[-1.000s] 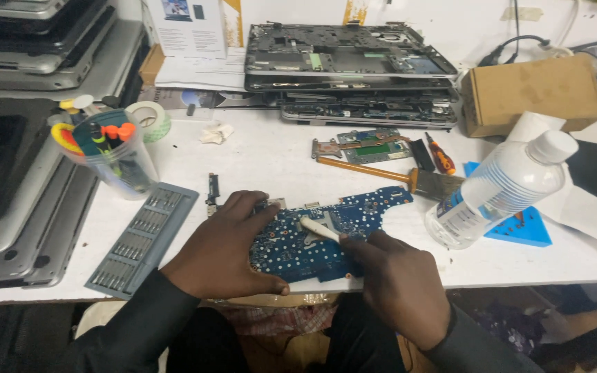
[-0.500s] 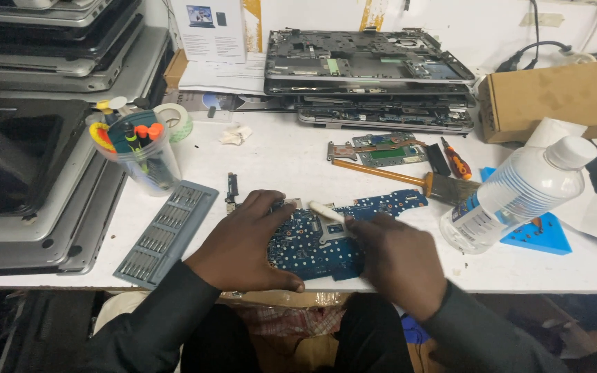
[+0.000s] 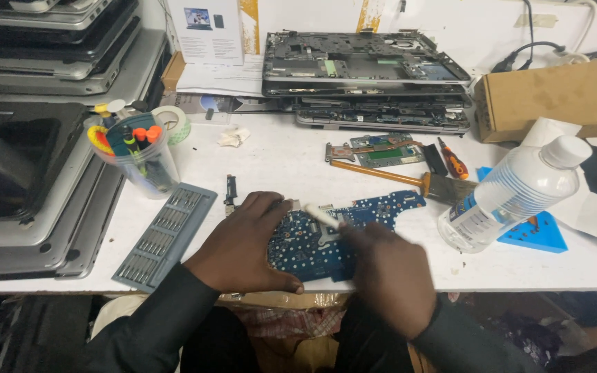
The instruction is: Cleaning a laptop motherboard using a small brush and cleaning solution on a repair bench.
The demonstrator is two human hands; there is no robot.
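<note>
A blue laptop circuit board (image 3: 374,208) lies flat near the front edge of the white table (image 3: 278,166). My left hand (image 3: 243,242) rests on the board's left end and presses it down. My right hand (image 3: 388,273) is over the board's front right part, blurred, and grips a small white stick-like tool (image 3: 320,215) whose tip touches the middle of the board.
A clear plastic bottle (image 3: 513,193) leans at the right over a blue mat (image 3: 537,235). A brush (image 3: 409,179), an orange screwdriver (image 3: 454,162), a grey bit tray (image 3: 164,235), a cup of tools (image 3: 136,155), stacked laptops (image 3: 36,138) and a cardboard box (image 3: 551,97) surround the board.
The view has shifted slightly. My right hand has moved the white tool over the board; my left hand stays pressed on the board's left end.
</note>
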